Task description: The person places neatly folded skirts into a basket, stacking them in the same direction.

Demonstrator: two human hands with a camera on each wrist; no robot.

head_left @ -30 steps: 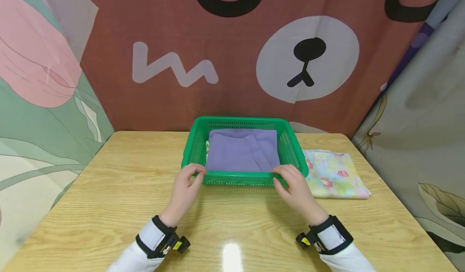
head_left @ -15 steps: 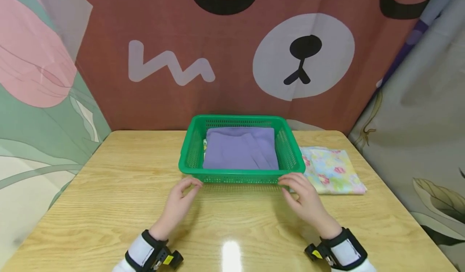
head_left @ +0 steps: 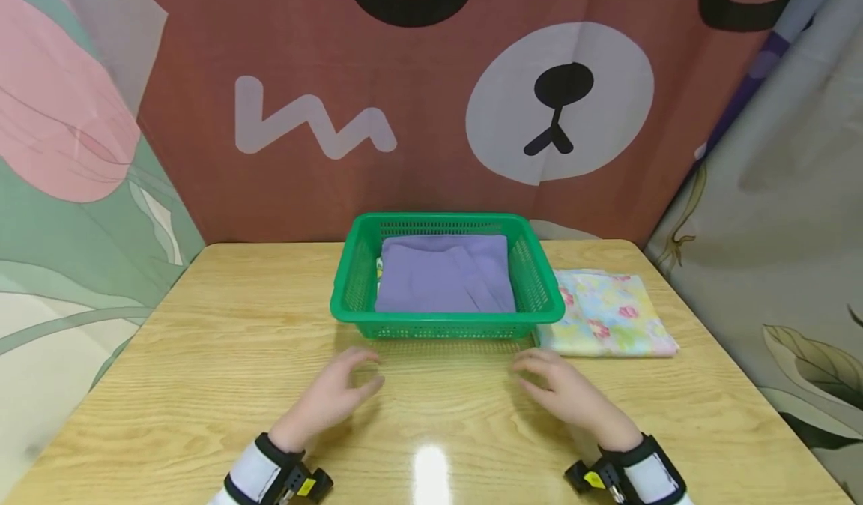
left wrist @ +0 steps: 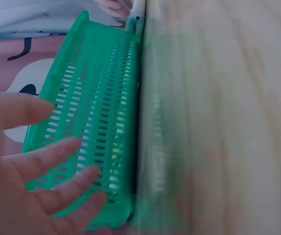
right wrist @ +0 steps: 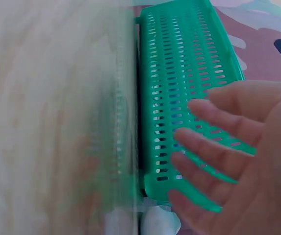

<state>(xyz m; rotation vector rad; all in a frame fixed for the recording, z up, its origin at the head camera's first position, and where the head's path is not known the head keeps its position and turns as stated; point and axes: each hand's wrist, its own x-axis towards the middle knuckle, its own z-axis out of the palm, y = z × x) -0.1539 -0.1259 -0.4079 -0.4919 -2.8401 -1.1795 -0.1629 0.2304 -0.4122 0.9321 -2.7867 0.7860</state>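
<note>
A green plastic basket with slotted walls stands on the wooden table, in front of the brown wall cloth. Folded purple fabric lies inside it, and a sliver of patterned cloth peeks out at its left. My left hand hovers over the table just short of the basket's near left corner, fingers loosely spread and holding nothing. On the other side, my right hand is likewise apart from the basket, its fingers relaxed. Both wrist views show the slotted wall beyond the spread fingers.
A folded floral cloth in yellow, blue and pink lies on the table right beside the basket. Behind the table hangs a brown cloth with a bear face. A pale curtain hangs at the right.
Both hands have let go of the basket's near rim and drawn back toward the person, their fingers loosening. The basket and the fabric in it look unmoved; the head view has shifted slightly.
</note>
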